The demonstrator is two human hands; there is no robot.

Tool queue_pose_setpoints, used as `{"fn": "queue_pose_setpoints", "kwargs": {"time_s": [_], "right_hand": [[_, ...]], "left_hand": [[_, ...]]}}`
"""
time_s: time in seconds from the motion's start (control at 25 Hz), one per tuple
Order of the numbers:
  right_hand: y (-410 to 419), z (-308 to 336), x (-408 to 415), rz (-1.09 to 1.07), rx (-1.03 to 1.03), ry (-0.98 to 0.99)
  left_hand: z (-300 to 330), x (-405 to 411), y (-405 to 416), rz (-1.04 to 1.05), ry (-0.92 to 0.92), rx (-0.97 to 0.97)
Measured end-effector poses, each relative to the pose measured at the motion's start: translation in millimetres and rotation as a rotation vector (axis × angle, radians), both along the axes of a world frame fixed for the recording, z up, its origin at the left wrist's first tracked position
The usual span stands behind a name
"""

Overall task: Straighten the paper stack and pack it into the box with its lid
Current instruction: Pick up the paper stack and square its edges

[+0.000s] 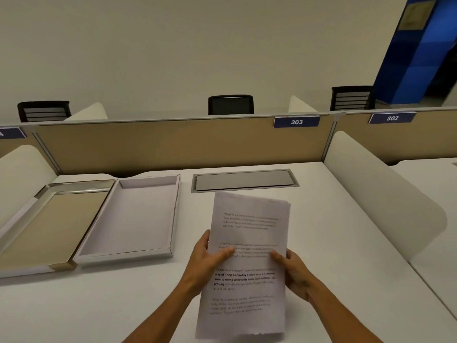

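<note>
A stack of printed white paper point(247, 233) is held up above the desk in front of me, its sheets slightly fanned at the top right corner. My left hand point(206, 259) grips its left edge, thumb on the front page. My right hand point(291, 271) grips the right edge. An open white box tray point(131, 216) lies on the desk to the left of the stack. Further left lies a second shallow tray with a tan inside and a shiny rim point(47, 226), touching the white one; which is the lid I cannot tell.
The white desk point(333, 243) has a grey cable hatch point(243, 180) behind the paper. A tan partition point(173, 144) closes the back, white side dividers point(385, 194) flank the desk. Black chairs point(231, 105) stand beyond the partition.
</note>
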State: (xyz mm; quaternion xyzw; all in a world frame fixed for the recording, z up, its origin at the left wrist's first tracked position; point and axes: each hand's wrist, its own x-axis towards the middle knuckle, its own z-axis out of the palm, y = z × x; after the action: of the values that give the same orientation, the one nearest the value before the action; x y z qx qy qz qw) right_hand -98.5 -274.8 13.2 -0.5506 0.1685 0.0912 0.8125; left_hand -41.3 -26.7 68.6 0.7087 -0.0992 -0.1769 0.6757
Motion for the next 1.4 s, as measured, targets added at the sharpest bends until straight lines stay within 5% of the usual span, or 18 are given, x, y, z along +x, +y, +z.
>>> {"fn": "queue_pose_setpoints", "kwargs": {"time_s": [0.48,1.4], "right_hand": [[59.8,32.9,-15.4,-0.29,-0.38,-0.327],[59.5,25.2,-13.3,-0.276,-0.444,-0.364]], "left_hand": [[3.7,-1.4,3.9,0.22,-0.233,0.016],[-14.0,7.0,16.5,0.225,-0.283,0.0]]}}
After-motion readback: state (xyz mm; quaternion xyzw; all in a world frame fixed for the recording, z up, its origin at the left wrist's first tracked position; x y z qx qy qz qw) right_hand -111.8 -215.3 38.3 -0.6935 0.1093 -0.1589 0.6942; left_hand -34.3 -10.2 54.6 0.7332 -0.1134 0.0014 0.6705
